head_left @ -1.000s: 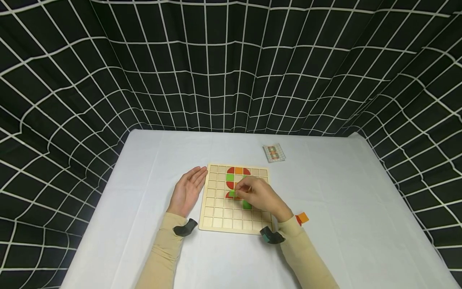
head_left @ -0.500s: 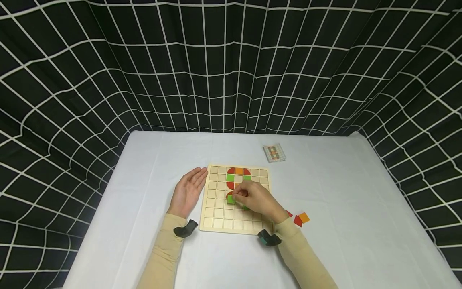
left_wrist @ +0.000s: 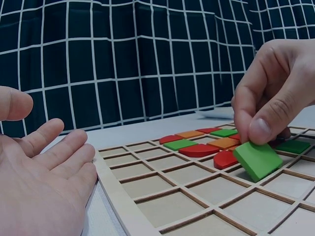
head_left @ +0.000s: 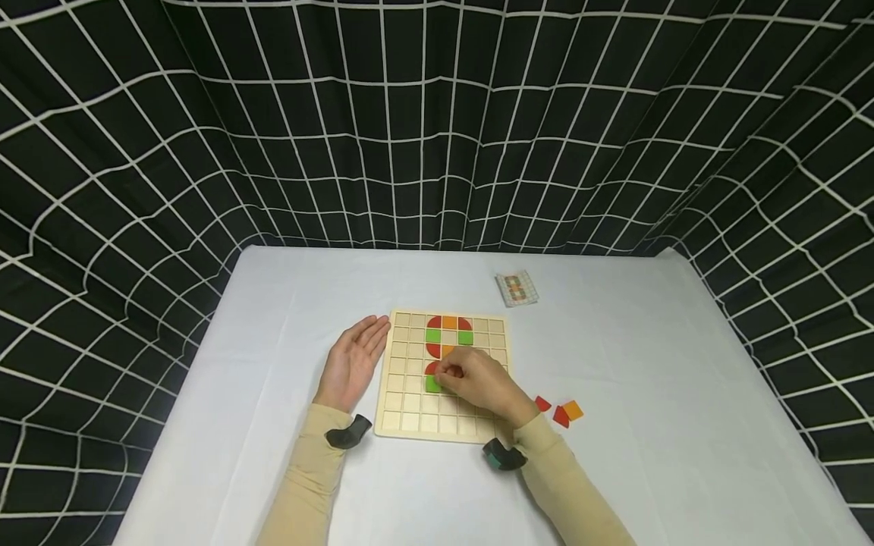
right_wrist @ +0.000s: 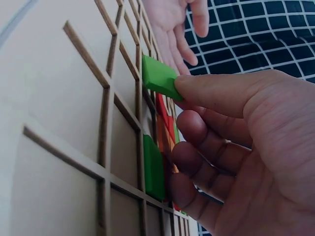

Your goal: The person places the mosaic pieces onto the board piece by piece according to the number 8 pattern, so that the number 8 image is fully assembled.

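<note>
My right hand (head_left: pixel 481 383) pinches a green square tile (left_wrist: pixel 258 161) between thumb and fingers. In the left wrist view the tile stands tilted, its lower edge at a cell of the wooden grid board (head_left: pixel 403 425). Just behind it lies a red rounded tile (left_wrist: pixel 226 159); another green tile (right_wrist: pixel 153 167) sits in a cell nearby. Farther up the board are red, orange and green tiles, partly hidden by the right hand in the head view. My left hand (head_left: pixel 350 368) lies palm up beside the board's left edge, fingers extended, holding nothing.
On the white table (head_left: pixel 683 425), right of the board, lie an orange square tile (head_left: pixel 573 410) and red tiles (head_left: pixel 561 416). A small stack of pattern cards (head_left: pixel 517 289) lies behind the board. A black gridded curtain (head_left: pixel 437 136) surrounds the table.
My right hand has brought the green tile nearer me, from over the red tile to the cell in front of it. The left hand stays in place.
</note>
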`<state>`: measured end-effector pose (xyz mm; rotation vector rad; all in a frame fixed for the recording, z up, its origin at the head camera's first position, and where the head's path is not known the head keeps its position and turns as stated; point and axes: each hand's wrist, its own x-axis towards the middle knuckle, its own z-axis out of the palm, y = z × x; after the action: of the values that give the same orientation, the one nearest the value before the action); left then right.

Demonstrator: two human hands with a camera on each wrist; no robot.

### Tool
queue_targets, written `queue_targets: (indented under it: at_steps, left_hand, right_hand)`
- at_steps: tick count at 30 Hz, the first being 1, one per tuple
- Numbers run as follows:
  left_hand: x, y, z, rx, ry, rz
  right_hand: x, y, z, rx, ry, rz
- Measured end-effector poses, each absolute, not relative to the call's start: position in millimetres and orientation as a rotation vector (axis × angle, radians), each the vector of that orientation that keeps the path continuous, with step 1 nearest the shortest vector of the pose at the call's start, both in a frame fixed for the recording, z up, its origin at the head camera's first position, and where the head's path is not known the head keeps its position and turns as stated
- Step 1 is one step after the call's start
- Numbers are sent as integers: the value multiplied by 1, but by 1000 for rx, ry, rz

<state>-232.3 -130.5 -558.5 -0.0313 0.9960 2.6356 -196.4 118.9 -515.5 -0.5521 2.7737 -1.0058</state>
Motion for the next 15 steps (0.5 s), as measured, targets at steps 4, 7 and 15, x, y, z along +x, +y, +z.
queue_targets:
  at_steps: [4,7,15]
  left_hand:
    - [-236,-133,-552,-11,987,2643]
    - [-239,-134,-550,11,992,2646]
    - [-228,-132,-558,13,1026,2609]
  right_hand:
    - [-202,116,-512,-579,2785,-970]
    - [-204,113,-511,-590,2808,-940]
    - [-191,113,-516,-590,2829,-904]
